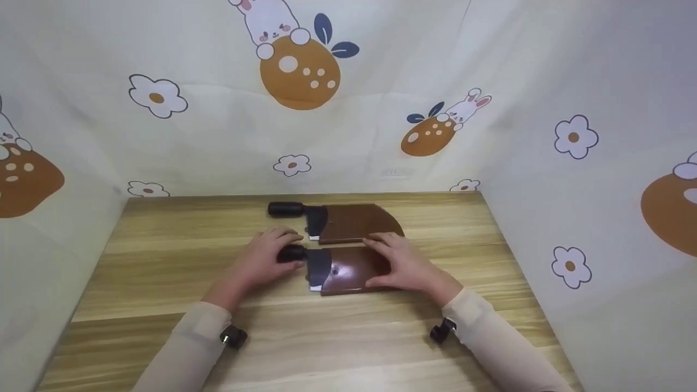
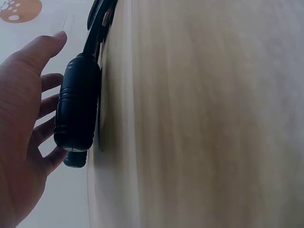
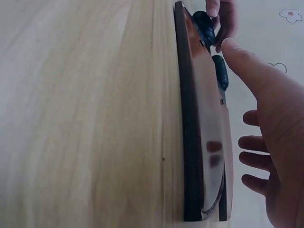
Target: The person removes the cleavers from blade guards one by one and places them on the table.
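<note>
Two cleavers in brown leather sheaths lie side by side on the wooden table, black handles to the left. Around the black handle (image 2: 77, 102) of the nearer cleaver (image 1: 348, 269), my left hand (image 1: 264, 258) is spread, thumb apart from it in the left wrist view. My right hand (image 1: 408, 267) hovers at the right end of the nearer sheath (image 3: 209, 123), hiding that end in the head view. Its fingers and thumb are parted and hold nothing. Just behind lies the farther cleaver (image 1: 356, 222), its tip close to my right fingertips.
The wooden table (image 1: 337, 337) meets a pale cloth backdrop (image 1: 207, 147) printed with rabbits and flowers at the back and both sides. A small black wrist camera (image 1: 234, 336) sits on my left sleeve and another camera (image 1: 442, 330) on my right.
</note>
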A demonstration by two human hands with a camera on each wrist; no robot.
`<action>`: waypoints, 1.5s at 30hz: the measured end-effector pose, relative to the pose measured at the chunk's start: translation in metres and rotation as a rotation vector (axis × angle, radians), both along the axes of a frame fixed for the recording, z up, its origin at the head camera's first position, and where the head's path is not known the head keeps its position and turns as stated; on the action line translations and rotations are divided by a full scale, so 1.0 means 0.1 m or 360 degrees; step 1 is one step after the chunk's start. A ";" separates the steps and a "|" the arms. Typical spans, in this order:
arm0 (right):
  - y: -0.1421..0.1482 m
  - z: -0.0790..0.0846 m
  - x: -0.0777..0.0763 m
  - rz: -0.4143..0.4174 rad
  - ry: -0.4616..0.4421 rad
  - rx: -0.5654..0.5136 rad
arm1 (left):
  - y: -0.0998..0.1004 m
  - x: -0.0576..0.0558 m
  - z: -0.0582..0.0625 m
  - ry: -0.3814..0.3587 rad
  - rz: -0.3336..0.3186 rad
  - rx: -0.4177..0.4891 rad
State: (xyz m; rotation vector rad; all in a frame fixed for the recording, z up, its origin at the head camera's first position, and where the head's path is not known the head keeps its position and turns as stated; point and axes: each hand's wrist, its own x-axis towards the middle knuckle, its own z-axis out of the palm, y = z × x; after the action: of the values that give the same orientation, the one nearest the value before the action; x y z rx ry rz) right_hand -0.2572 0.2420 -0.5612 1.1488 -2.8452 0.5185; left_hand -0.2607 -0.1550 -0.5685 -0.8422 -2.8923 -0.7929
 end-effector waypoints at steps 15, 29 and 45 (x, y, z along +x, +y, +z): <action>-0.23 -0.11 0.03 0.0050 -0.0185 0.0043 | 0.04 -0.09 -0.10 -0.0240 -0.0052 0.0228; -0.41 -0.20 0.01 0.0024 -0.0154 0.0176 | 0.07 -0.18 -0.13 -0.0315 -0.0072 0.0285; -0.47 -0.22 0.00 0.0042 -0.0016 0.0163 | 0.12 -0.24 -0.11 -0.0127 -0.0082 0.0141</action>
State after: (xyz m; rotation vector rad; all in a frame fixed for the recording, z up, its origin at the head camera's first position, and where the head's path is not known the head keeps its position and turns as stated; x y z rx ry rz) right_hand -0.2569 0.1949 -0.5833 1.2040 -2.8998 0.3845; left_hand -0.2846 -0.1428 -0.5790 -0.8993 -2.8889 -0.9730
